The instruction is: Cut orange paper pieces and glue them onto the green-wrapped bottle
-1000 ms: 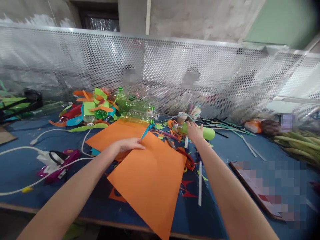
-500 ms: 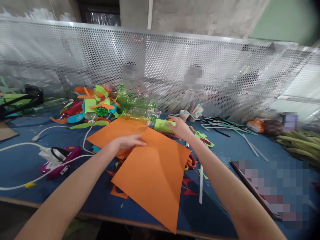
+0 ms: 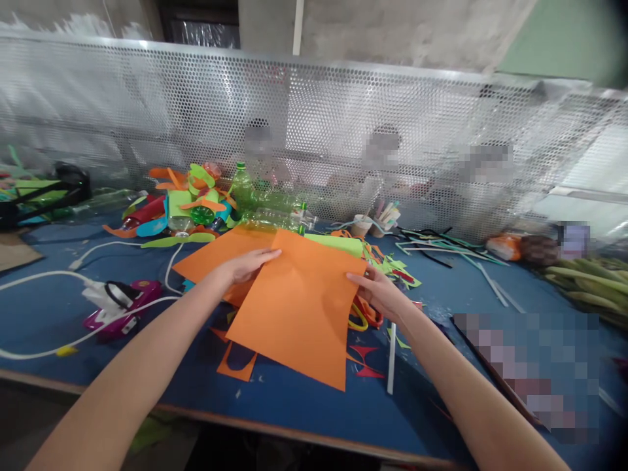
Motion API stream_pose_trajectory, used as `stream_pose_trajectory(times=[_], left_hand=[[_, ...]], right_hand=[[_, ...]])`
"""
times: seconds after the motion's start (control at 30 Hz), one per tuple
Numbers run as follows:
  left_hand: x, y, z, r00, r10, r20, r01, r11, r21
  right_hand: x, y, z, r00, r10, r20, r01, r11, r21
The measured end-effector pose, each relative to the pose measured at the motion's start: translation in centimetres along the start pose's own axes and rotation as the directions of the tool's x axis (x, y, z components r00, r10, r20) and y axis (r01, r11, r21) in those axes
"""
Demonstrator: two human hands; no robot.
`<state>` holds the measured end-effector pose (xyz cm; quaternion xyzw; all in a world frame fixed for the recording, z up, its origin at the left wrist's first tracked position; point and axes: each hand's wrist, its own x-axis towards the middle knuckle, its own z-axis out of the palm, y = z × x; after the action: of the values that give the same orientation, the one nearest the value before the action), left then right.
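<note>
A large orange paper sheet (image 3: 299,307) lies on the blue table (image 3: 304,405), over a second orange sheet (image 3: 216,258). My left hand (image 3: 248,265) rests flat on the top sheet's far left edge, fingers stretched out. My right hand (image 3: 375,291) pinches the sheet's right corner. A light green paper roll (image 3: 338,244) lies just behind the sheet. Orange-handled scissors (image 3: 366,315) peek out under my right hand.
Green plastic bottles (image 3: 267,209) and coloured paper cut-outs (image 3: 189,203) pile up at the back left. A pink glue gun (image 3: 118,304) with white cables lies left. A white stick (image 3: 391,356), paper scraps, a paper cup (image 3: 362,226) and a perforated metal screen (image 3: 343,131) are behind.
My right hand left the green roll behind the sheet and came back to grip the orange sheet's right corner. The sheet has turned and shifted toward the table's middle.
</note>
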<state>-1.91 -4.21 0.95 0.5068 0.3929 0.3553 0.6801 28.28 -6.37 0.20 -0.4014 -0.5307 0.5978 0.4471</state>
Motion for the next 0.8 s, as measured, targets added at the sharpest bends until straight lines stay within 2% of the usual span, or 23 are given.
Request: stream_pose_trajectory(times=[0.17, 0.4, 0.63, 0.8], left_hand=[[0.2, -0.2, -0.6, 0.999, 0.038, -0.016, -0.037, 0.999, 0.013], [0.0, 0.0, -1.2, 0.999, 0.037, 0.037, -0.039, 0.997, 0.059], [0.2, -0.2, -1.8, 0.999, 0.013, 0.039, -0.017, 0.995, 0.099], [0.5, -0.3, -1.8, 0.996, 0.086, 0.004, -0.086, 0.991, 0.101]], right_hand=[[-0.1, 0.6, 0.7, 0.999, 0.032, 0.036, -0.032, 0.999, 0.012], [-0.2, 0.8, -0.3, 0.992, 0.083, 0.098, -0.075, 0.994, -0.084], [-0.3, 0.9, -0.5, 0.989, 0.107, 0.098, -0.093, 0.986, -0.139], [0.0, 1.2, -0.3, 0.995, 0.079, 0.053, -0.071, 0.988, -0.140]])
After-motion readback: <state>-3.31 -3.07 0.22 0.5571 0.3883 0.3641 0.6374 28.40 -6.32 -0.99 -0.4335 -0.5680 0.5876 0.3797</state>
